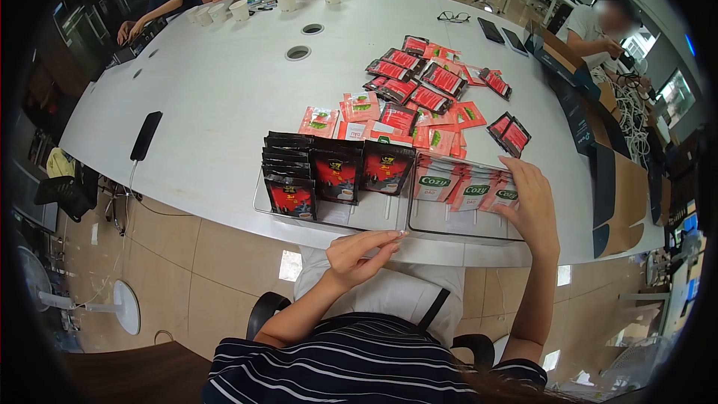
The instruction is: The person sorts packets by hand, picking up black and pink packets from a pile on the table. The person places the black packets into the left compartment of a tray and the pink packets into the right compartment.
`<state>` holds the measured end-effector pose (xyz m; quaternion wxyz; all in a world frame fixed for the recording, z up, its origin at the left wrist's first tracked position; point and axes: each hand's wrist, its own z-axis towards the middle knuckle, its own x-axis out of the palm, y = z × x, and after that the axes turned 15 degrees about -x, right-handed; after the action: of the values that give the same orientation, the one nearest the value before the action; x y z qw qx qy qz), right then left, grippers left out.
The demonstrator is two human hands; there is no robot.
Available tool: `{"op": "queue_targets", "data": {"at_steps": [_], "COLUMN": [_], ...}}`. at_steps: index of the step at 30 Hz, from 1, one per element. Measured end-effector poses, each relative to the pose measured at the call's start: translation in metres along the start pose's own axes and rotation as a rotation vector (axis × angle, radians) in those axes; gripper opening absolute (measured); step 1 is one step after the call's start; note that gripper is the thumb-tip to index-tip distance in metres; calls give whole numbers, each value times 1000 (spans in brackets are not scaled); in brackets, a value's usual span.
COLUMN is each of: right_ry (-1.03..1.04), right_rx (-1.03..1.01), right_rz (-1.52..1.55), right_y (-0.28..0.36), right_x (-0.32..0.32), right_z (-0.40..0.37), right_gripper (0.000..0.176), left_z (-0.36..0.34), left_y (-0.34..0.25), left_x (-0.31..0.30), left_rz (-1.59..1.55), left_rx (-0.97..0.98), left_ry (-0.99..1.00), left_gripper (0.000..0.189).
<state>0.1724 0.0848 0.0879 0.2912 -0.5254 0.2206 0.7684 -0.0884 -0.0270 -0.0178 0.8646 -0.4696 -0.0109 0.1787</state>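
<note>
A clear plastic organizer (419, 230) stands at the near edge of the white table (224, 82). Its left compartments hold upright black-and-red coffee sachets (336, 172). Its right compartments hold pale pink Cozy sachets (467, 188). My right hand (535, 206) rests against the rightmost Cozy sachets, fingers curled on them. My left hand (359, 254) hovers just in front of the organizer's near wall, fingers loosely apart and holding nothing. Behind the organizer lies a loose heap of pink and red-black sachets (419, 101).
A black phone (146, 135) on a cable lies at the table's left edge. Paper cups (239, 9), glasses (453, 16) and two phones (502, 34) sit farther back. Other people sit at the far end and at right. Cardboard boxes (621, 187) line the right side.
</note>
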Motion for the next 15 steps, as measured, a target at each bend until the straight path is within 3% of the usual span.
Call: {"op": "queue_targets", "data": {"at_steps": [15], "right_ry": [-1], "right_rx": [20], "right_rz": [92], "right_y": [0], "right_x": [-7], "right_z": [-2], "right_gripper": [83], "left_z": [0], "left_y": [0], "left_x": [0], "left_rz": [0], "left_rx": [-5], "left_ry": [-5], "left_gripper": [17]}}
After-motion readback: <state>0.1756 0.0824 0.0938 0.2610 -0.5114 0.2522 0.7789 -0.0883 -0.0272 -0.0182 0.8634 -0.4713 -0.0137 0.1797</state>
